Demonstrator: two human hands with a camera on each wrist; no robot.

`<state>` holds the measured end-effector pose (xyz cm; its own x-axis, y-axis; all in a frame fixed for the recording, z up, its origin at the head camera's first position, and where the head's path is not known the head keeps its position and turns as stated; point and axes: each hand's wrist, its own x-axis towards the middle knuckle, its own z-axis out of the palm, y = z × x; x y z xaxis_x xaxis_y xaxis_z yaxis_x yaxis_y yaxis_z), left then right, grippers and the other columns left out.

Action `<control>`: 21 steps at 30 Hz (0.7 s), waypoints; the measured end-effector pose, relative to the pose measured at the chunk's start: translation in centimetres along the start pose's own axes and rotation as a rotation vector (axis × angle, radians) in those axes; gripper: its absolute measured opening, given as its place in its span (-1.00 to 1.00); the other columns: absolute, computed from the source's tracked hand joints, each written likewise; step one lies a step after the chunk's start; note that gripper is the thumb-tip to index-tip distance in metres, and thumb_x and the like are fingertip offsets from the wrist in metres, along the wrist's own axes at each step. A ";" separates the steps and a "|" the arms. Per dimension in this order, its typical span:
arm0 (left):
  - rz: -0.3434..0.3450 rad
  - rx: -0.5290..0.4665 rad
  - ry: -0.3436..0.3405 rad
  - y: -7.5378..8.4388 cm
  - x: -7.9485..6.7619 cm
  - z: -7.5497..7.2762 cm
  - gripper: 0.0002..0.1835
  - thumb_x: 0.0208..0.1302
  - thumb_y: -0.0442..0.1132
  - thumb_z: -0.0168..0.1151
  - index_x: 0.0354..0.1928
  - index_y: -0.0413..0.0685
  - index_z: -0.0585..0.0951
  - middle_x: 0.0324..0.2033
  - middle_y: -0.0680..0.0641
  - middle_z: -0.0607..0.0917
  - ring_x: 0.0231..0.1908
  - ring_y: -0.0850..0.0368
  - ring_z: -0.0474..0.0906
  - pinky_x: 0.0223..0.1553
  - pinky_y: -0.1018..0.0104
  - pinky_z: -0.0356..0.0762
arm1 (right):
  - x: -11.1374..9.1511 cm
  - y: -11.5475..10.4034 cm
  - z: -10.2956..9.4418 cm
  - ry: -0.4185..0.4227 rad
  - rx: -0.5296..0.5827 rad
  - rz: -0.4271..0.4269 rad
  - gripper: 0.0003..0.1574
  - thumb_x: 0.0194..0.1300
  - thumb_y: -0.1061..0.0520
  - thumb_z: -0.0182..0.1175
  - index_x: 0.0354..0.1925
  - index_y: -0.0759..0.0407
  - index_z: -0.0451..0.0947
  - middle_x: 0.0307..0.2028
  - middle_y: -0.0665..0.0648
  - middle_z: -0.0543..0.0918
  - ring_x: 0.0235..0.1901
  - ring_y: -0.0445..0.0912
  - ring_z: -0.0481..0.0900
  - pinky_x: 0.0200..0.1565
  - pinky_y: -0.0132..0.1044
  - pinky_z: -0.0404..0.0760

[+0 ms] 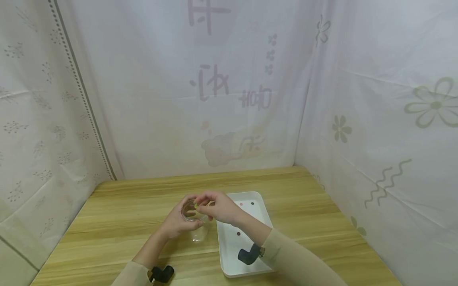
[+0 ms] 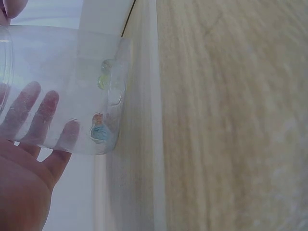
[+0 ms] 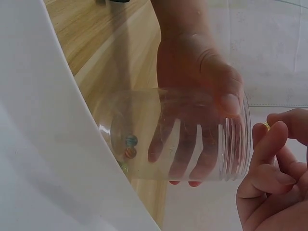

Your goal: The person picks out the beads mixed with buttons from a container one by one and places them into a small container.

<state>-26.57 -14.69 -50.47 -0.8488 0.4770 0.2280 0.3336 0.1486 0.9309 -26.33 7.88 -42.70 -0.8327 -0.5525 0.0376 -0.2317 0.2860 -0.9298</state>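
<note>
My left hand (image 1: 175,221) grips a clear jar (image 2: 57,57) around its side, with no lid on its mouth. At that mouth, my right hand (image 1: 223,208) pinches a small yellow-green marble (image 1: 196,205) between thumb and finger. The right wrist view shows the fingertips just outside the threaded rim, the marble (image 3: 268,126) mostly hidden by them. Down at the jar's bottom lie several marbles, among them a blue one (image 3: 131,140) and an orange one (image 3: 130,152) side by side.
A white tray (image 1: 227,250) lies to the right of the jar, partly under the right forearm. Small marbles sit apart in it: a pink one (image 1: 241,204), a dark one (image 1: 252,203) and a dark red one (image 1: 238,234). Printed curtains surround the wooden table (image 1: 136,206).
</note>
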 end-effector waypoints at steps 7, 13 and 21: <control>0.008 0.011 0.013 0.1 -0.1 0.0 -0.20 0.32 -0.25 0.52 0.52 -0.08 0.35 0.48 -0.29 0.52 0.42 -0.35 0.52 0.41 -0.29 0.50 | 0.0 0.3 0.0 -0.003 -0.042 -0.001 -0.77 0.48 0.11 0.37 0.05 0.11 0.73 -0.16 0.04 0.70 -0.50 -0.18 0.51 -0.39 -0.34 0.55; 0.008 0.000 0.013 0.1 -0.1 0.0 -0.21 0.31 -0.29 0.53 0.51 -0.11 0.36 0.44 -0.28 0.54 0.40 -0.33 0.54 0.40 -0.31 0.51 | 0.0 0.4 0.0 -0.004 -0.089 -0.013 -0.77 0.46 0.12 0.39 0.04 0.11 0.75 -0.14 0.03 0.71 -0.44 -0.19 0.54 -0.39 -0.37 0.57; 0.000 -0.023 0.002 0.2 0.0 0.1 -0.17 0.31 -0.26 0.53 0.55 -0.06 0.33 0.43 -0.27 0.53 0.42 -0.35 0.50 0.42 -0.43 0.45 | -0.1 0.4 -0.6 0.010 -0.081 -0.022 -0.59 0.46 0.04 0.40 0.18 0.17 0.70 -0.03 0.03 0.73 -0.41 -0.17 0.60 -0.34 -0.29 0.65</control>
<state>-26.42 -14.61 -50.28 -0.8495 0.4755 0.2286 0.3239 0.1282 0.9374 -26.69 8.54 -42.89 -0.8320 -0.5513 0.0614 -0.2895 0.3371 -0.8958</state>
